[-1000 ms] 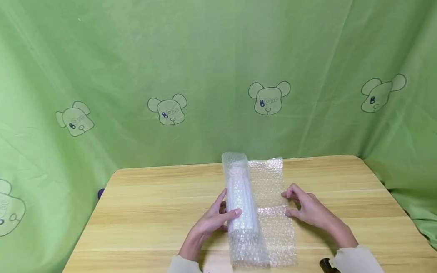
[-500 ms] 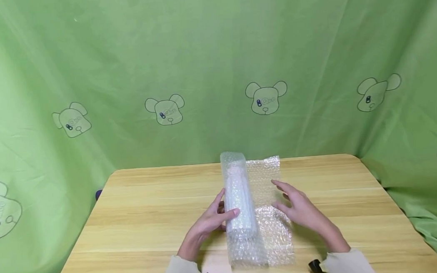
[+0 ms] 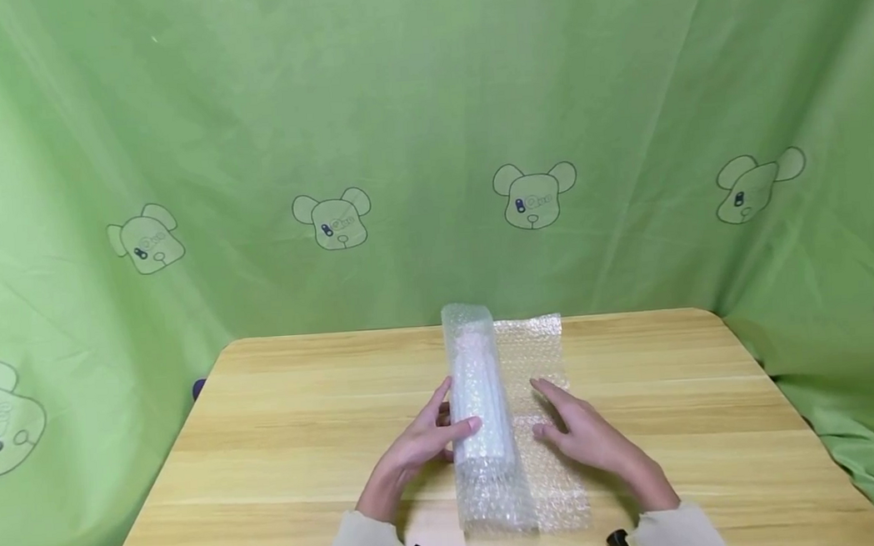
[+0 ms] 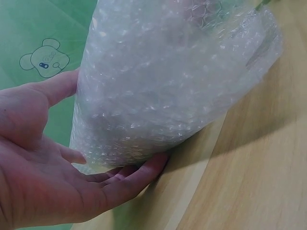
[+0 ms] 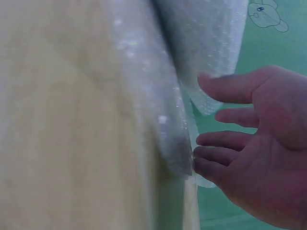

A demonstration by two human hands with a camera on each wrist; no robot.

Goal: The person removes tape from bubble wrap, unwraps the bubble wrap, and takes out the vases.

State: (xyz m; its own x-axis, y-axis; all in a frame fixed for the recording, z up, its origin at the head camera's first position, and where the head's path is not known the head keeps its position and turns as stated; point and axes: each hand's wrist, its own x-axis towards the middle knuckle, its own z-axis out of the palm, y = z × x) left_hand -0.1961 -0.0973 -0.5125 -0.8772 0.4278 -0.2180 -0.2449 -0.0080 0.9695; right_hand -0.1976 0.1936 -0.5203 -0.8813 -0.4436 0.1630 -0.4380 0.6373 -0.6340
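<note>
A long bundle in clear bubble wrap (image 3: 483,404) lies on the table, with something whitish inside whose kind the wrap hides. My left hand (image 3: 417,441) grips its left side, thumb on top. In the left wrist view, the fingers of the left hand (image 4: 53,177) curl under the wrapped bundle (image 4: 148,86). A loose flap of bubble wrap (image 3: 535,350) extends flat to the right of the bundle. Above this flap hovers my right hand (image 3: 597,438), fingers extended and holding nothing. The right wrist view has the right hand (image 5: 273,124) with spread fingers beside the wrap.
The wooden table (image 3: 302,398) has rounded back corners. A green curtain (image 3: 411,99) with bear-head prints hangs behind it and on both sides. A small dark purple object (image 3: 199,388) shows at the table's left edge.
My right hand has let go of the flap's right edge, opened its fingers and moved left over the flap towards the bundle. The left hand keeps its grip in place.
</note>
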